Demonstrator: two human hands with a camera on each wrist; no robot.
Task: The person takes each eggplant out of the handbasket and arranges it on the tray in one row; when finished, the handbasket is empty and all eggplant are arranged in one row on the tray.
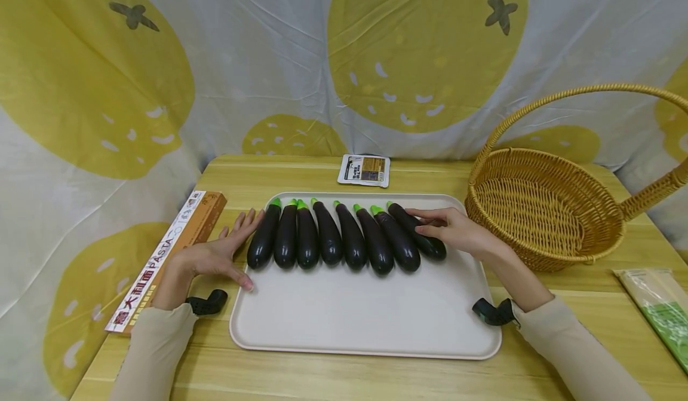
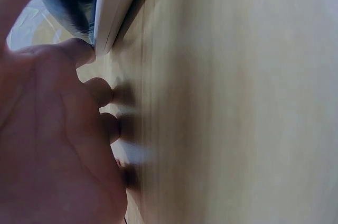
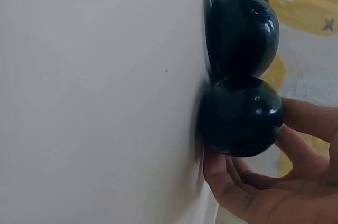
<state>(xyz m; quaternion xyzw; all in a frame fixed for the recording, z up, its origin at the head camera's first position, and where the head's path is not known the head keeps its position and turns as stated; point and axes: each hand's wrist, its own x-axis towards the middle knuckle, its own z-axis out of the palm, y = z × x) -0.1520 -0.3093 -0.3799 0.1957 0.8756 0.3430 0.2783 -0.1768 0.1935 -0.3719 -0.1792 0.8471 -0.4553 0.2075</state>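
Several dark eggplants [image 1: 352, 239] with green stems lie side by side in a row on a white tray [image 1: 365, 317]. At the right end, my right hand [image 1: 459, 229] holds the last eggplant [image 1: 424, 242]. The right wrist view shows fingers [image 3: 306, 115] over its top and others tucked against its side, close to the tray. My left hand [image 1: 217, 254] is spread at the tray's left edge, its fingertips by the leftmost eggplant [image 1: 264, 239] and its thumb over the rim. In the left wrist view, several fingers of that hand reach down to the wooden table.
A wicker basket [image 1: 543, 257] with a tall handle stands right of the tray. Left is a long pasta box [image 1: 166, 257], near my left forearm. A small white packet [image 1: 364, 170] lies behind the tray, and a green and clear packet [image 1: 658, 305] sits at the far right.
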